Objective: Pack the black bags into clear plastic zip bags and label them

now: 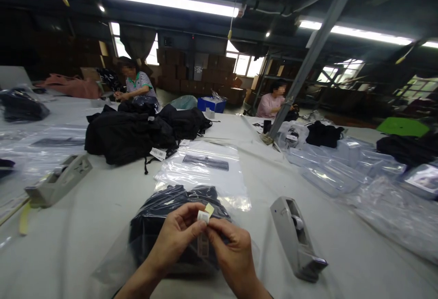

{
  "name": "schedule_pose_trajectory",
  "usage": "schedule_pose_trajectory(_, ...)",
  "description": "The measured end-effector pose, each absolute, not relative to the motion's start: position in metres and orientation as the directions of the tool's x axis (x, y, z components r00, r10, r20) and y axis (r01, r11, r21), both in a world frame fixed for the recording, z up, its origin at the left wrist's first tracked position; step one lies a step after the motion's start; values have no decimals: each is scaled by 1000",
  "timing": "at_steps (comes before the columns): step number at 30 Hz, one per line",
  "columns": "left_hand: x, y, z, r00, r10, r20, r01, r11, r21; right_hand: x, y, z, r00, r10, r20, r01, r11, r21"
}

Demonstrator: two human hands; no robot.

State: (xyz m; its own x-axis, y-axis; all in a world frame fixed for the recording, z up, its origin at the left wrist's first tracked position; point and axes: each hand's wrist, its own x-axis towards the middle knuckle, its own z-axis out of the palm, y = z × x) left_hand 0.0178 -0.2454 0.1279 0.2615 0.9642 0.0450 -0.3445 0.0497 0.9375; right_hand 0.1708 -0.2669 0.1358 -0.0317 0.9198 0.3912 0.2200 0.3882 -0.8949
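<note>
Between both hands is a small white sticker label (pixel 203 217) with a yellowish backing strip (pixel 209 208). My left hand (pixel 179 233) pinches the label between thumb and fingers. My right hand (pixel 234 249) is closed at its lower right edge; which layer each hand grips I cannot tell. Beneath them lies a dark folded item in a clear plastic bag (pixel 150 221), with a printed tag (pixel 203 245) showing through the plastic. Just beyond it, flat clear bags with a black printed block (pixel 205 162) lie on the white table (pixel 267 171).
A grey tape dispenser (pixel 297 239) stands to the right, another tape dispenser (pixel 59 180) to the left. Black cloth bags (pixel 119 130) with tags are heaped ahead. Clear plastic boxes (pixel 331 176) lie at right by a slanted metal post (pixel 308 62). Two people sit across the table.
</note>
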Motion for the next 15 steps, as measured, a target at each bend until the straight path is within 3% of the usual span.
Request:
schedule_pose_trajectory(4,17,-247,130,237,968,85,-259,-21,966,170,-268,130,-65,851,521,309,514,-800)
schedule_pose_trajectory(11,17,-251,130,192,955,225,78,-244,967,183,-273,143,-1,925,379,288,363,-886)
schedule_pose_trajectory(15,18,-249,130,305,876,375,227,-449,864,198,-271,164,-138,930,341,301,368,-880)
